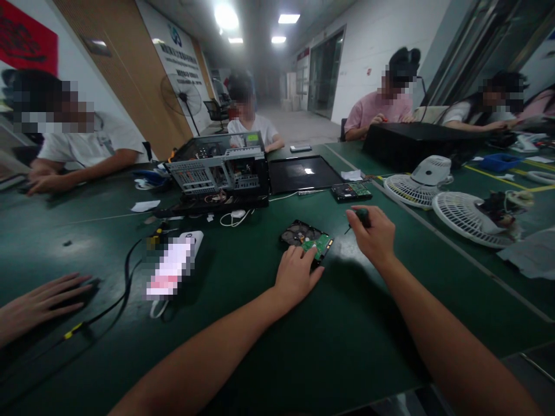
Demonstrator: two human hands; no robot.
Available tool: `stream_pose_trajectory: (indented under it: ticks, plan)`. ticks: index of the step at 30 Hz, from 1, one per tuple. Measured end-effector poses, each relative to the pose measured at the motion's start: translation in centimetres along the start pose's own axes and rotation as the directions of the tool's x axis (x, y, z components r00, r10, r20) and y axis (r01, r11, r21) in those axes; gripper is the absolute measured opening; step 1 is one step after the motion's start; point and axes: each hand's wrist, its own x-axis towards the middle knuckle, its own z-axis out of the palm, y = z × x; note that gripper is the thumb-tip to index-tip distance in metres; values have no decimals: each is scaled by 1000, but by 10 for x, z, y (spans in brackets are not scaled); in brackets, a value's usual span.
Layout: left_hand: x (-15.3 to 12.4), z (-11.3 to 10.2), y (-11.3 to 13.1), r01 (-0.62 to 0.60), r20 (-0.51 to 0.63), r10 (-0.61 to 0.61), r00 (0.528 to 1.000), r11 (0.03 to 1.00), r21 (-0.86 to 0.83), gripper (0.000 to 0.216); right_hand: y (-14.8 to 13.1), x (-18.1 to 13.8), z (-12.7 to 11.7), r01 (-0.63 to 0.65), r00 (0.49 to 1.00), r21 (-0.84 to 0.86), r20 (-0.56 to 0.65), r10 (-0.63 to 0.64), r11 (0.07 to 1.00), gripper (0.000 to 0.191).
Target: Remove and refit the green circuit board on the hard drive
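Hard drive, mid-frame: your left grip lies open on it, right grip closed round screwdriver — any skid could gouge circuit board.

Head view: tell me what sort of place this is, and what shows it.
Probably a workshop for repairing or dismantling electronics: an opened computer case, a hard drive under the left hand and white fan parts share a green worktable.
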Motion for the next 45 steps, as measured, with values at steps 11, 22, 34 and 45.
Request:
stream_pose_trajectory:
  ticks: [11,22,34,45]
  plan:
    - [14,-4,-20,27,36,-23,999,990,-136,47,2,-5,8,-183,979,253,134,153,950,56]
    - [11,0,-17,29,2,-29,1000,994,-107,47,0,-10,12,-109,981,215,183,69,971,58]
    - [10,0,-17,-6,-2,6,1000,998,-65,48,5,-12,14,-101,975,212,217,54,972,60]
    - [11,-4,-22,-70,25,71,997,997,-43,51,-2,-12,15,-35,988,127,156,15,991,62]
